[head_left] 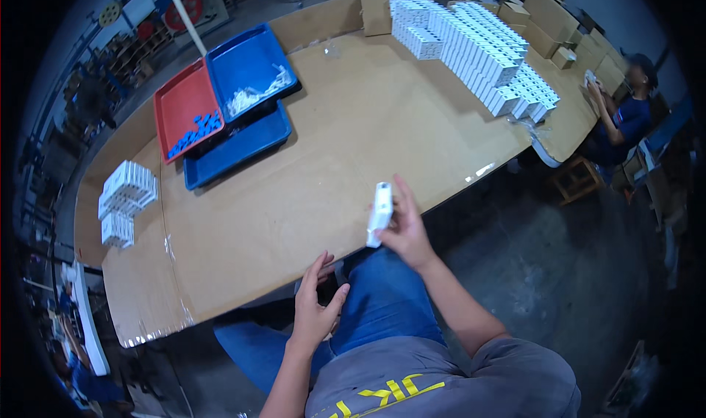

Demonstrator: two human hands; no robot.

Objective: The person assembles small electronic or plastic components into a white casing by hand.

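A small white box [380,213] is gripped by my right hand [409,230], thumb on one side and fingers on the other, just over the table's near edge. The box stands tilted, its narrow face up. My left hand [318,300] hovers over my lap by the table edge, fingers apart and nothing in them. The cardboard-covered table [309,190] spreads out in front of me.
At the far right stand long rows of white boxes [478,50]; a smaller stack of white boxes [126,197] is at the left. A red tray [173,102] holds blue pieces, a blue tray [246,54] white pieces. Below lies another blue tray [239,153]. A co-worker [632,116] sits far right.
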